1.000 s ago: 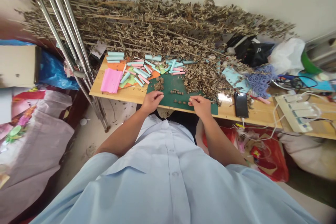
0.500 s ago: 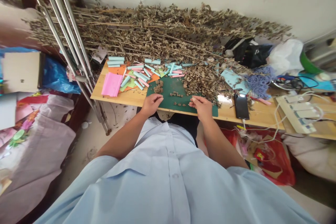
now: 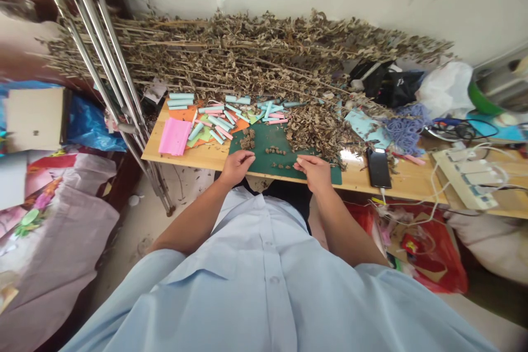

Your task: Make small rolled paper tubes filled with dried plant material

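Near 2 rows of balls (image 3: 275, 150) on the mat (image 3: 262, 137), the left hand (image 3: 238, 167) and right hand (image 3: 315, 172) are being held fingertips together.

Whether the left hand (image 3: 238, 168) pinches anything between thumb and finger is too small to tell. The right hand (image 3: 315, 173) may have something in its grip, though its own fingers cover most of that spot. The little brown lumps (image 3: 275, 150) on the green mat (image 3: 264, 135) are too tiny to identify. Dried stalks (image 3: 231, 58) hide the rear of the surface (image 3: 206, 155), whose right end runs past the edge of the view. Metal tubes (image 3: 98, 38) block part of the stalks. A white bag (image 3: 445, 91) partly covers a green basin (image 3: 480, 96). The blue shirt (image 3: 231, 297) is cut off below.
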`<state>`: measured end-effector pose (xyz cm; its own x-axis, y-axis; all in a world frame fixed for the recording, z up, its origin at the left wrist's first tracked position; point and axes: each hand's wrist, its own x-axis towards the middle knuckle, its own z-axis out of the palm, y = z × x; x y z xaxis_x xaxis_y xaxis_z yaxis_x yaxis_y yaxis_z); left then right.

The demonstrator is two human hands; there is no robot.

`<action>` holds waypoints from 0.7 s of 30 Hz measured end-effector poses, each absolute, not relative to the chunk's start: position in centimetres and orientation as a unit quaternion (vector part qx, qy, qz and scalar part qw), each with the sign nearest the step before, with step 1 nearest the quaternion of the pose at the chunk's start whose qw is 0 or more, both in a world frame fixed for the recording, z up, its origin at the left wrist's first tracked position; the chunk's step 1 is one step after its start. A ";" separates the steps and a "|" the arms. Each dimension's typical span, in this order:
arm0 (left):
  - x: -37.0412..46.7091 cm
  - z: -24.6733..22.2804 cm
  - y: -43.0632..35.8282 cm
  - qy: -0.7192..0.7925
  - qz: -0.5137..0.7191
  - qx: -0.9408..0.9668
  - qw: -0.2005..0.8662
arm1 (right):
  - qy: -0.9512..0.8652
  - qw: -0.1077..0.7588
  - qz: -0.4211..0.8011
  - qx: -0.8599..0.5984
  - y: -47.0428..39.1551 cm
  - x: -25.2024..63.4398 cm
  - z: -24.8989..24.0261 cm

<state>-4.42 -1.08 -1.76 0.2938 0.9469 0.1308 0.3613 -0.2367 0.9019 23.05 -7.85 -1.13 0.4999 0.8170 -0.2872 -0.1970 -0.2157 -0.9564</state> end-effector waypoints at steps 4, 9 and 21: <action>-4.4 -1.8 -1.0 0.469 0.365 0.699 0.397 | -0.259 0.569 0.405 -0.668 -7.8 22.8 -1.5; -4.4 -1.9 -1.1 0.468 0.366 0.698 0.400 | -0.284 0.571 0.416 -0.648 -7.9 22.7 -1.8; -4.5 -2.1 -1.0 0.469 0.361 0.704 0.394 | -0.312 0.557 0.409 -0.652 -8.4 23.1 -2.6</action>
<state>-4.46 -1.00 -2.05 0.3001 0.9437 0.1389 0.3754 -0.2507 0.8923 23.07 -8.41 -2.58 0.4706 0.8624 -0.1865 -0.0499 -0.1851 -0.9815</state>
